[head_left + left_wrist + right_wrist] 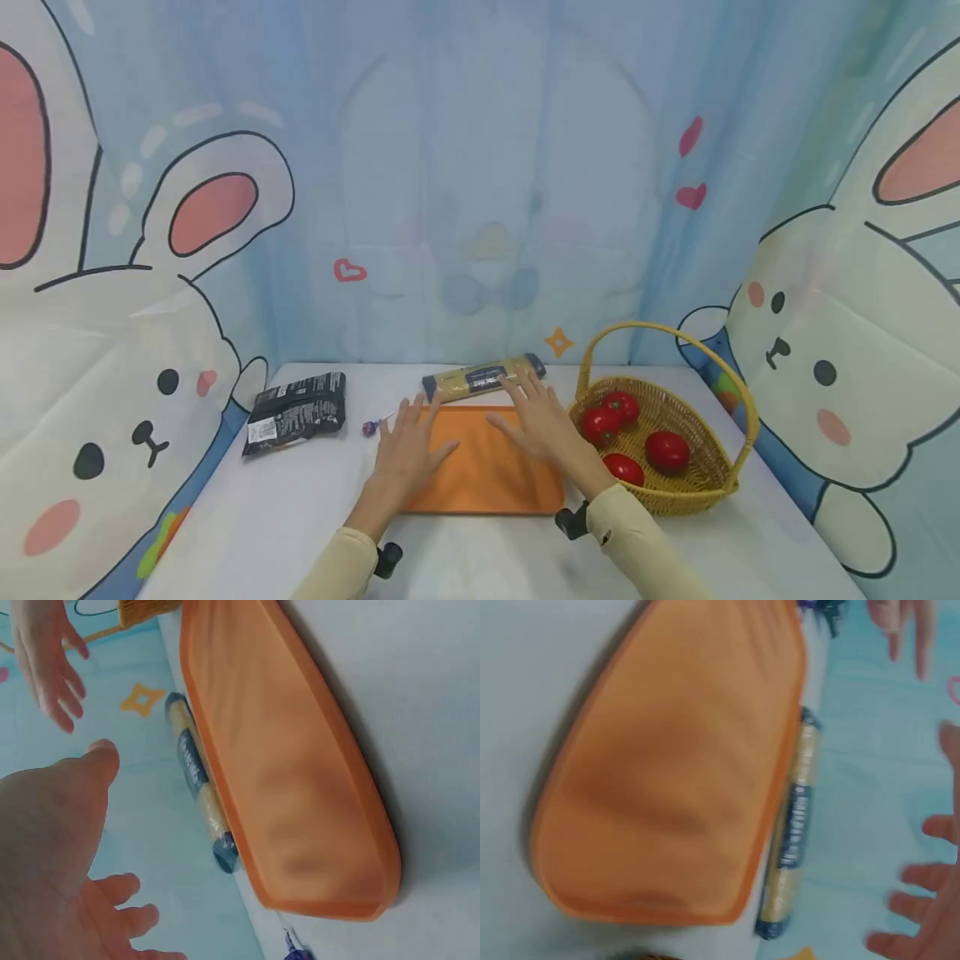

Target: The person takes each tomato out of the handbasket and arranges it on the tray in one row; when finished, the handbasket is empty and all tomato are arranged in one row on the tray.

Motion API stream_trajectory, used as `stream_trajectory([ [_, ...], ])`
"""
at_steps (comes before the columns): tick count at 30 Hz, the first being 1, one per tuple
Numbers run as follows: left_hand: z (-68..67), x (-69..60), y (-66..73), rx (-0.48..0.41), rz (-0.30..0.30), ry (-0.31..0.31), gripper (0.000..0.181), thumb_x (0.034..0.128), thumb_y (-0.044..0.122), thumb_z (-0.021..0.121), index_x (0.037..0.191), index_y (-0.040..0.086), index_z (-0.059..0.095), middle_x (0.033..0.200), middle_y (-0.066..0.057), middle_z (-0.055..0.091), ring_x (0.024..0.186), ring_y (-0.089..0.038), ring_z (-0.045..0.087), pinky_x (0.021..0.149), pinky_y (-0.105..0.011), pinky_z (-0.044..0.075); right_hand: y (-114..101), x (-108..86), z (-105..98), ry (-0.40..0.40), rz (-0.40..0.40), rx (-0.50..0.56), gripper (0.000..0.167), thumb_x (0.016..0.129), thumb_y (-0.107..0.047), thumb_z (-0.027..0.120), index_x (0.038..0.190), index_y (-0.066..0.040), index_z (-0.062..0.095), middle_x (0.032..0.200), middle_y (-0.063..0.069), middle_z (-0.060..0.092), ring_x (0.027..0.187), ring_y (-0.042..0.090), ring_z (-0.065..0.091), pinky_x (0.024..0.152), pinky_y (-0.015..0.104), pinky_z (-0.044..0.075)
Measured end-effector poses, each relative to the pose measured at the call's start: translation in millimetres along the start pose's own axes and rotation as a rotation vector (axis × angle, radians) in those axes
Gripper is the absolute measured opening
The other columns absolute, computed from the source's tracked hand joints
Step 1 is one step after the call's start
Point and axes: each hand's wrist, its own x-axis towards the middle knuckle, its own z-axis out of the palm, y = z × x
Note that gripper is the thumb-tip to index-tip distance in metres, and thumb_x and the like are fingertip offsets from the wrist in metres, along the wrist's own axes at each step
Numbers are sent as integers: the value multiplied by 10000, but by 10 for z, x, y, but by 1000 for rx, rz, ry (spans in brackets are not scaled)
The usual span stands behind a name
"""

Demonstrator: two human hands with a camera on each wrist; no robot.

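Observation:
My left hand (pixel 406 454) hovers over the left part of an orange tray (pixel 487 475), fingers spread and holding nothing. Above the tray's right part is my right hand (pixel 542 423), its fingers spread as well and nothing in them. Along the tray's far edge lies a yellow and dark blue cylindrical packet (pixel 483 379), partly behind the right fingertips in the head view. Both wrist views show the tray (pixel 300 787) (pixel 667 765) with nothing in it and the packet (pixel 196 776) (pixel 791 832) beside its long side.
A black packet (pixel 296 410) lies at the back left of the white table (pixel 262 533). A small purple lollipop (pixel 369 428) is left of the tray. On the right stands a yellow wicker basket (pixel 693 417) with several red tomatoes (pixel 667 452). A patterned curtain (pixel 465 167) hangs behind.

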Motion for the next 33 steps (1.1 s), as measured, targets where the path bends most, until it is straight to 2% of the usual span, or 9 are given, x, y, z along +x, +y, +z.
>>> stream_trajectory([
  [4,-80,-89,-57,40,18,-25,784,1021,471,726,1637,78,444,1678,-248,412,1561,-469,370,1212,-759,355,69,-100,-241,2,-40,153,672,1064,-443,682,1569,-30,521,1535,233,582,1409,441,567,1138,654,509],
  [6,-127,-170,-114,59,3,-74,825,987,472,768,1611,28,461,1662,-268,423,1543,-490,387,1187,-760,386,139,-152,-376,-6,-90,233,583,1046,-378,731,1492,-25,598,1376,189,699,1275,380,672,1050,591,591],
  [9,-157,-285,-233,75,-37,-172,970,909,512,843,1590,-52,444,1631,-334,420,1513,-533,402,1144,-763,432,316,-240,-606,-56,-184,288,452,1018,-323,778,1356,-35,690,1165,100,774,1093,315,742,921,506,655],
  [12,-86,-341,-428,53,-80,-248,1125,822,564,903,1562,-129,415,1542,-397,469,1431,-552,480,1090,-739,495,548,-321,-824,-139,-214,299,410,981,-313,824,1282,-54,722,1107,55,782,1042,296,757,886,457,674],
  [17,303,-297,-951,-30,-88,-299,1133,716,597,960,1451,-144,520,1359,-354,604,1230,-521,622,1046,-687,549,955,-388,-1063,-232,-124,379,455,914,-244,892,1274,-19,729,1143,110,775,1061,319,749,912,431,673],
  [21,506,-267,-1236,-68,-62,-328,1046,754,542,961,1460,-112,550,1477,-367,552,1344,-551,566,1142,-700,477,1246,-356,-1093,-247,-54,442,495,916,-201,887,1308,41,706,1209,190,757,1096,336,742,903,373,666],
  [25,559,-250,-1335,-74,-49,-347,1044,800,540,931,1503,-113,520,1556,-374,490,1440,-563,481,1195,-706,415,1486,-345,-1033,-242,63,445,520,913,-173,886,1322,81,691,1234,228,747,1111,340,729,935,436,658],
  [30,534,-246,-1323,-83,-47,-365,1035,808,516,930,1515,-115,512,1583,-376,460,1484,-565,428,1228,-703,370,1705,-386,-879,-270,231,388,510,906,-235,893,1301,39,722,1255,187,748,1157,340,691,1012,542,623],
  [33,539,-244,-1326,-63,-39,-362,1014,815,500,928,1507,-118,520,1578,-379,464,1478,-565,436,1225,-698,380,1775,-380,-780,-271,276,342,534,881,-272,911,1282,28,727,1256,190,731,1195,401,656,1035,617,584],
])
